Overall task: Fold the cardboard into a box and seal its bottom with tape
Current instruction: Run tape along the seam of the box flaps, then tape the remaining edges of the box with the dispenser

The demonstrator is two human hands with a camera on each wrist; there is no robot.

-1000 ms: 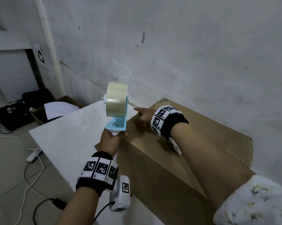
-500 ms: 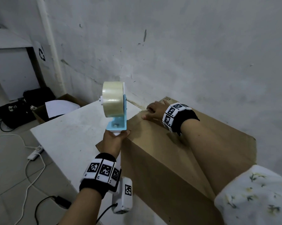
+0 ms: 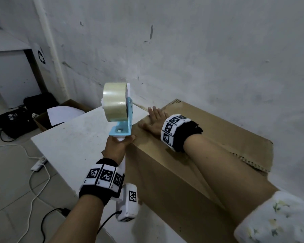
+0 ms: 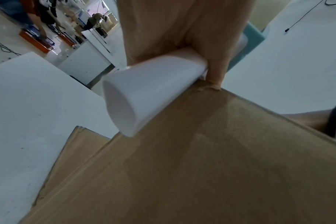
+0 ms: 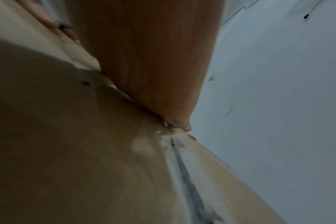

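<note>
left hand [image 3: 118, 146]: grips tape dispenser [image 3: 118, 109] handle, upright at box's near-left corner | right hand [image 3: 153, 121]: flat, fingers straight, pressing cardboard box [image 3: 165, 165] top on table [image 3: 74, 142] | seam [image 5: 184, 171] runs lengthwise, right of dispenser

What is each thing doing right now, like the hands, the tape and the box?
Brown cardboard box: folded up, standing on the white table.
Roll of clear tape on the blue dispenser: held upright, a strip stretched to the box's far edge.
Left hand: grips the dispenser's white handle.
Right hand: flat, fingers straight, pressing the box top.
</note>
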